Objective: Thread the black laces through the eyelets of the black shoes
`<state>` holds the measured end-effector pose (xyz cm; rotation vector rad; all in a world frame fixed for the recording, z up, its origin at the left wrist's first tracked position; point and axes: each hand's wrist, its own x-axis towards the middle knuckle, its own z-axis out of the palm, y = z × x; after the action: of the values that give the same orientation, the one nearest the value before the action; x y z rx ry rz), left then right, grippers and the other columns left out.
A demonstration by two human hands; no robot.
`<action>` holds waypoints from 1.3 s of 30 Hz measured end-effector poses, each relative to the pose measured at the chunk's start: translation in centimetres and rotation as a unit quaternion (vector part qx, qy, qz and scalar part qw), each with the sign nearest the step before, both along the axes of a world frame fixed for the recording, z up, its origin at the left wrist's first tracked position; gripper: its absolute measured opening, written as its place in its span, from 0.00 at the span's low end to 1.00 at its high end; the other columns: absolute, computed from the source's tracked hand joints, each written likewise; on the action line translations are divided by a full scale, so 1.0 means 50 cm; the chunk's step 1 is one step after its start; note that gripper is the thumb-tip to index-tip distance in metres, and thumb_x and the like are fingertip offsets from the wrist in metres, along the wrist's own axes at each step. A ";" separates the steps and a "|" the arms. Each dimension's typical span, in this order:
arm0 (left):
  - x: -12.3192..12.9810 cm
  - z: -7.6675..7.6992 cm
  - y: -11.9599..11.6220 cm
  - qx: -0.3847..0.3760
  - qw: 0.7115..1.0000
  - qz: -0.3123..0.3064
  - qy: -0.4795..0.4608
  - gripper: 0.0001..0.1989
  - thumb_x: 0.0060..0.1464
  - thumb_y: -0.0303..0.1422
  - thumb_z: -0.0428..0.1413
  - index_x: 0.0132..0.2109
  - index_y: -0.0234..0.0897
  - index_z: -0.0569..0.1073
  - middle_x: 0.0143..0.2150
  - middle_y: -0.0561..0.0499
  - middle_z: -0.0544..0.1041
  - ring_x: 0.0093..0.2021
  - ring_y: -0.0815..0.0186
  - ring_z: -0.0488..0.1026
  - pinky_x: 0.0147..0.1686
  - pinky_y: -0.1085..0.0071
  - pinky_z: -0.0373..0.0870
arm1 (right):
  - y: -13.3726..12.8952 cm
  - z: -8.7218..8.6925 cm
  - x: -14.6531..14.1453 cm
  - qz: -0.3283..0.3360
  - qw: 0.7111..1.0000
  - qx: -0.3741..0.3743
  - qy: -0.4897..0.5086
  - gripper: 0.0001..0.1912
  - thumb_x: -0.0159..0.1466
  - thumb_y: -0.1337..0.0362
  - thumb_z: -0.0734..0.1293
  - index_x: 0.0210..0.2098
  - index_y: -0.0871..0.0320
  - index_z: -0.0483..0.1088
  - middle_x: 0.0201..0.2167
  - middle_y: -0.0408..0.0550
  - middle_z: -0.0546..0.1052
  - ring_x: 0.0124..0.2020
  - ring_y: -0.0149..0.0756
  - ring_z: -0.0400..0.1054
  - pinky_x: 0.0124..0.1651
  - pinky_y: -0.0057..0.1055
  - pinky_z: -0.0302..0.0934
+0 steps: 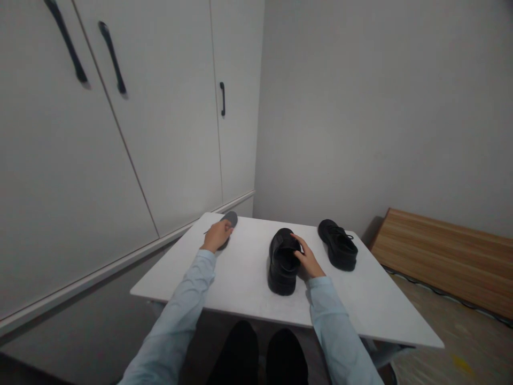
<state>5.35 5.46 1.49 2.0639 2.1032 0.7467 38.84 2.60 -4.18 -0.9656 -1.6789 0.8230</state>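
A black shoe (pixel 282 267) stands near the middle of the white table, its toe away from me and its opening facing up. My right hand (pixel 308 260) grips the right side of this shoe, with the thumb at the opening and the fingers along the upper. Over a dark grey insole (pixel 230 216) at the table's far left is my left hand (pixel 217 235), its fingers curled together. A thin dark end sticks out to the left of that hand; what the fingers hold is hidden. A second black shoe (pixel 339 246), laced, stands farther right.
The white table (pixel 248 289) has its front edge just before my knees. White cabinets (pixel 168 133) with black handles line the left side. A grey wall (pixel 372 117) rises behind, and a wood-grain board (pixel 444 256) leans at the right above the floor.
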 end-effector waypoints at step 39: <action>0.086 0.003 -0.065 0.140 0.977 -0.093 -0.129 0.21 0.52 0.22 0.49 0.53 0.38 0.65 0.54 0.47 0.72 0.54 0.63 0.68 0.55 0.66 0.64 | -0.009 0.015 -0.002 -0.114 0.985 0.058 -0.114 0.13 0.52 0.67 0.56 0.39 0.55 0.60 0.39 0.47 0.67 0.42 0.42 0.61 0.48 0.39 0.55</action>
<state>9.65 2.20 1.66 2.1171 1.7224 1.2633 38.75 2.16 -3.45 -1.1797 -1.7471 0.4706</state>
